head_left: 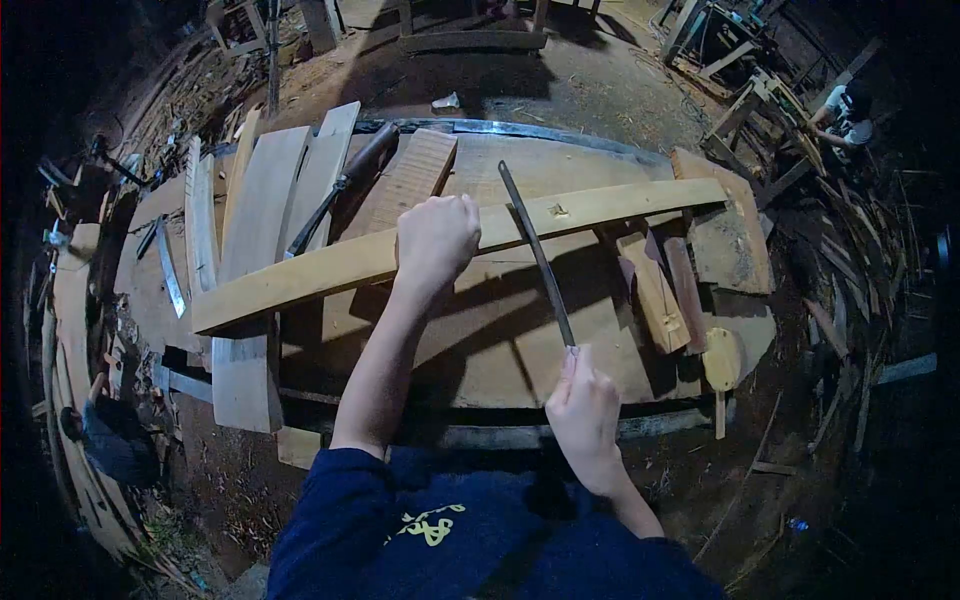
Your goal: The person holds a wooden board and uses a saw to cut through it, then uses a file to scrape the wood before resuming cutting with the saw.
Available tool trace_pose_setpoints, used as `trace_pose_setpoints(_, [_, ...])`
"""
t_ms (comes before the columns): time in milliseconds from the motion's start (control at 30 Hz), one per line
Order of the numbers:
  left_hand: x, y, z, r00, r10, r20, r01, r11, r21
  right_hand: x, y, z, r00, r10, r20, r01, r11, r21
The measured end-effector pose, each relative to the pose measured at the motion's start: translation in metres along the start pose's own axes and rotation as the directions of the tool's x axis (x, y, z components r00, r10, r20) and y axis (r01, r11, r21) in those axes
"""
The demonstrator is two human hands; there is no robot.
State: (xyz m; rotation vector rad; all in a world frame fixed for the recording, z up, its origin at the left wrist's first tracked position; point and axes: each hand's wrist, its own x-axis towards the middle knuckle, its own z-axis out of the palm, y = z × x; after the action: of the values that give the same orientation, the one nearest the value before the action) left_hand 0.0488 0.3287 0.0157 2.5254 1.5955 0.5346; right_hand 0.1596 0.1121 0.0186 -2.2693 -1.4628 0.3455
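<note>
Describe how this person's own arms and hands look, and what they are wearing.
Both hands are bare: no gloves, rings or watch show on the left hand or right hand. The forearms are uncovered. A dark navy blue top with a small yellow printed mark covers the upper arms.
</note>
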Motion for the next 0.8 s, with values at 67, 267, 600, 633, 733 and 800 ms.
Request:
trace_pose_setpoints(67, [0.000,0.000,0.001,1.000,-0.013,0.014,0.014,1.000,-0.018,0.004,-0.006,0.005,1.000,0.003,0.012,-0.002,0.999,-0.038])
trace_pose_setpoints(267, [0.001,0.000,-0.003,0.996,-0.054,0.069,0.060,0.994,-0.091,0.000,-0.009,0.000,0.996,-0.013,0.086,0.028,0.983,-0.182])
trace_pose_setpoints(600, [-0.001,-0.007,0.010,0.985,0.169,-0.043,-0.163,0.981,0.107,0.033,-0.007,0.018,0.996,-0.044,0.077,0.056,0.986,-0.159])
trace_pose_setpoints(633, [-0.001,-0.006,0.008,0.988,0.148,-0.048,-0.145,0.987,0.071,0.029,-0.006,0.016,0.994,-0.037,0.099,0.050,0.990,-0.134])
trace_pose_setpoints(733, [-0.001,-0.002,-0.001,0.997,0.071,-0.033,-0.071,0.997,0.019,0.005,-0.005,0.000,0.987,-0.004,0.160,0.027,0.989,-0.146])
trace_pose_setpoints(800, [0.003,0.001,-0.004,1.000,0.011,-0.009,-0.011,1.000,-0.001,0.005,-0.005,-0.006,0.979,0.029,0.204,0.010,0.982,-0.187])
